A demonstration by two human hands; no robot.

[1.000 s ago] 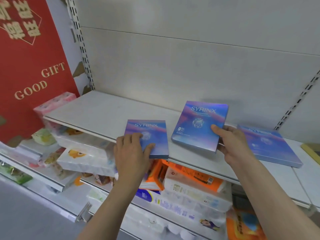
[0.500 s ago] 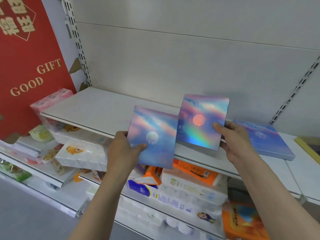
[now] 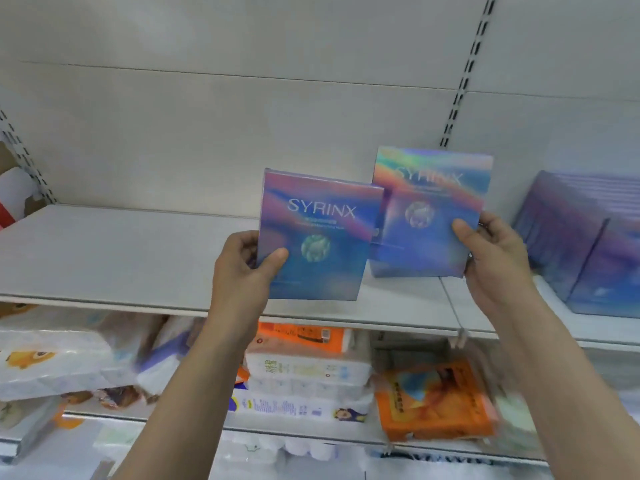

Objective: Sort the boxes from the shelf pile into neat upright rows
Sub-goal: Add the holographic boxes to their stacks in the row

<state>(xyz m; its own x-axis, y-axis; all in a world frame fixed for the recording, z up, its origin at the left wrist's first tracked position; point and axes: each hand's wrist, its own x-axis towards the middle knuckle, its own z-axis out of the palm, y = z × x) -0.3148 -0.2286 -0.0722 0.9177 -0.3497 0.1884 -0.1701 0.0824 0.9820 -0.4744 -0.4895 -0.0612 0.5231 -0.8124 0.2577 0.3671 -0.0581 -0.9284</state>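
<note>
Holding one box in each hand, the person stands both up above the shelf [image 3: 114, 258]. The left hand [image 3: 242, 268] grips the left box [image 3: 317, 237] by its left edge, thumb on the front. This box stands tall, its front and the word SYRINX facing us, tipped a little. The right hand [image 3: 491, 251] grips the right box [image 3: 429, 213] by its right edge. It stands upright too, partly behind the left box. More boxes [image 3: 588, 244] sit on the shelf at the right.
</note>
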